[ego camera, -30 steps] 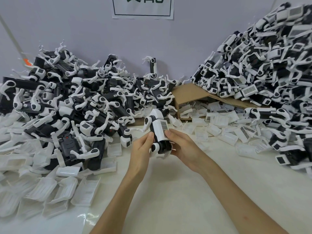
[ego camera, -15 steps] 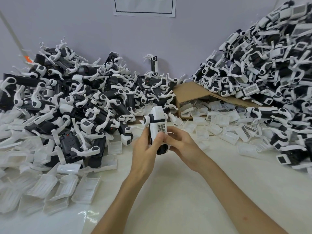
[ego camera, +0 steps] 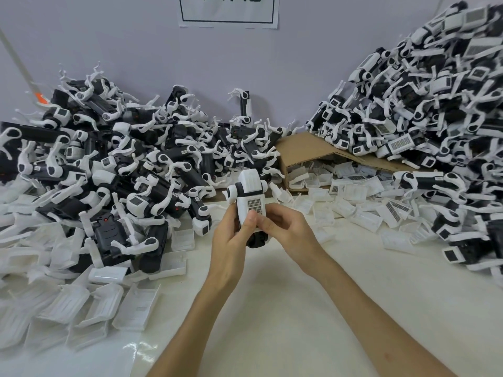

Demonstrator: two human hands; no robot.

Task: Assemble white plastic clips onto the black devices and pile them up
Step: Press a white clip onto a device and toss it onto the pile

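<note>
Above the middle of the table I hold one black device (ego camera: 255,238) upright, with a white plastic clip (ego camera: 250,197) covering its front; the clip bears a small barcode label. My left hand (ego camera: 231,235) grips the device from the left, thumb pressed on the clip. My right hand (ego camera: 283,227) grips it from the right, thumb meeting the left thumb on the label. Only the device's black lower end shows below my fingers.
A large pile of black devices with white arms (ego camera: 114,170) fills the left. A taller pile (ego camera: 424,110) rises at the right. Loose white clips (ego camera: 81,303) lie front left and spill from a tipped cardboard box (ego camera: 299,148).
The device has turned from tilted to upright and risen slightly. Both thumbs have moved onto the clip's labelled face and closed together there.
</note>
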